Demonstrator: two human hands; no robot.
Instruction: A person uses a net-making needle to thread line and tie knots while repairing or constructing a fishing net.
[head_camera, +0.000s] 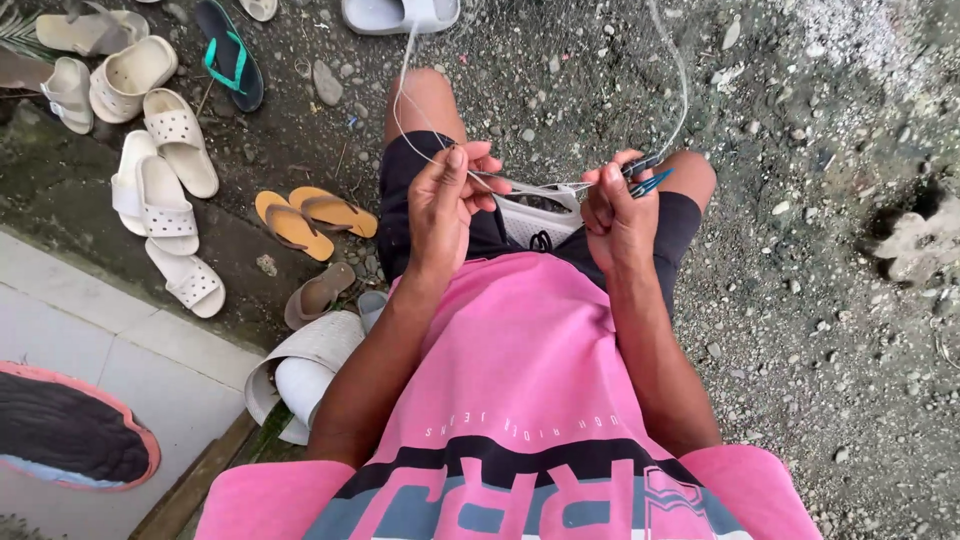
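I sit over gravel ground in a pink shirt and black shorts. My left hand (450, 195) pinches a thin white line (400, 90) that loops up and away over my knees. My right hand (615, 205) grips a small blue-green tool (650, 180), and the same line runs into it from a high arc at the upper right. Between my hands, on my lap, lies a patch of white netting (535, 215). Both hands are about level and a hand's width apart.
Several white slippers (165, 170), an orange pair of flip-flops (310, 215) and a teal-strapped one (232, 55) lie on the dirt at the left. A grey tiled step (110, 340) and a red-rimmed mat (70, 430) sit lower left. A bent white pipe piece (305, 365) rests by my left arm.
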